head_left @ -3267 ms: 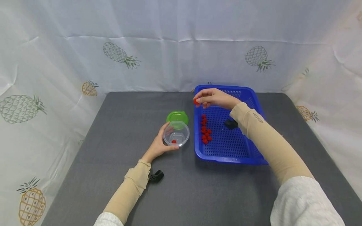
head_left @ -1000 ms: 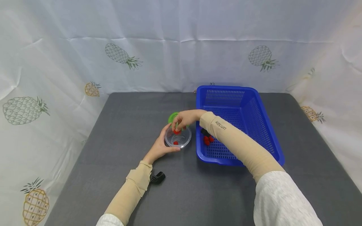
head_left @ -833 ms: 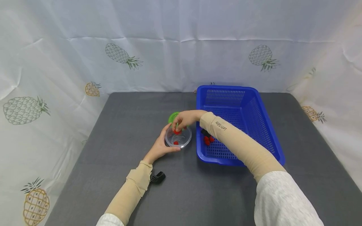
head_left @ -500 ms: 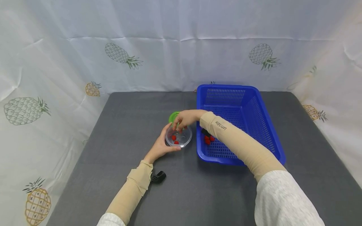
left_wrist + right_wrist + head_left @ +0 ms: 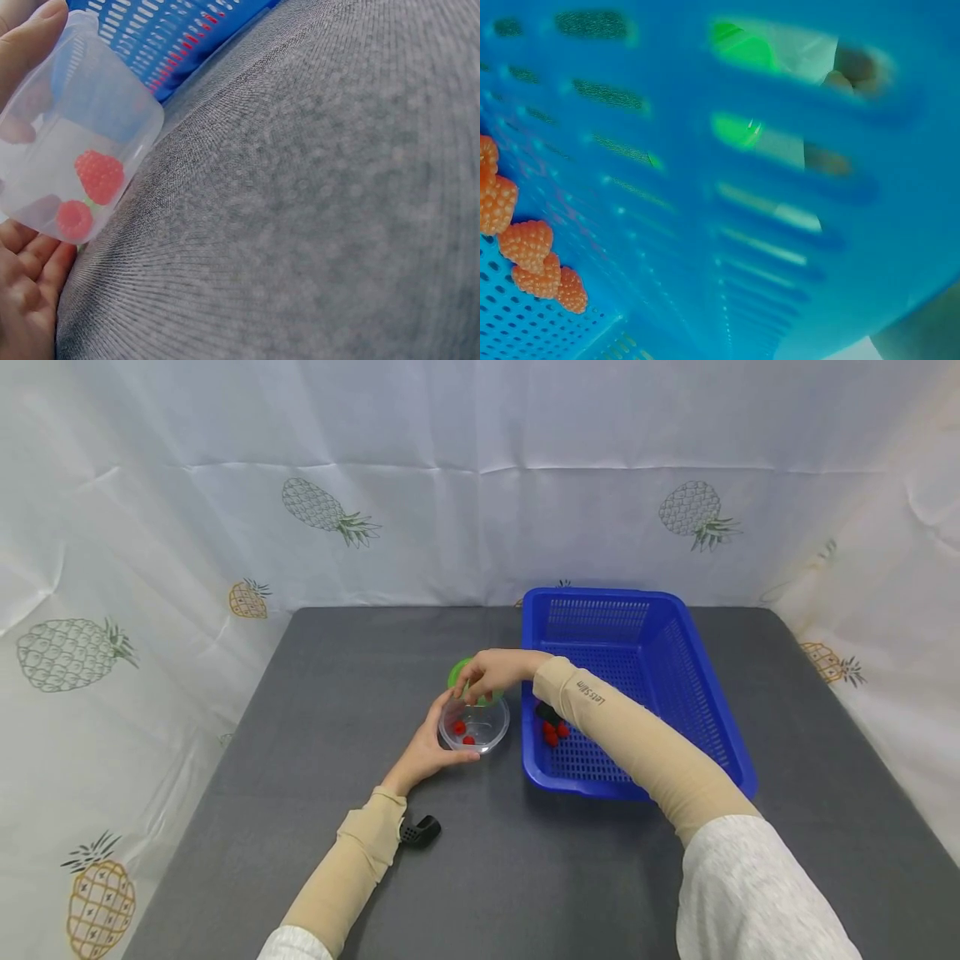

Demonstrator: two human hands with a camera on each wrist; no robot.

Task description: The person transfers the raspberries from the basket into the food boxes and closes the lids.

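Note:
My left hand [image 5: 426,753] holds a clear plastic tub [image 5: 492,727] on the table, thumb at its near side and fingers around its left and far side. Two red raspberries [image 5: 100,178] lie in the tub's bottom. Just above the far rim is my right hand [image 5: 497,672], its fingers bent downward with nothing between them. Behind the tub a green lid [image 5: 456,672] shows, partly covered by the right hand. More raspberries [image 5: 526,244] sit along the left side of the blue basket [image 5: 600,594]; in the head view the right forearm hides part of them.
The basket's raised wall stands right of the tub, and the right forearm crosses over it. A black wrist camera [image 5: 422,832] sticks out beside the left wrist. At the back, a white pineapple-print curtain [image 5: 480,535] hangs along the grey table's [image 5: 360,677] edge.
My right hand has come left from the basket with a raspberry, let it go in the tub and lifted slightly. The tub held one raspberry before; two lie there now. The left hand keeps its grip.

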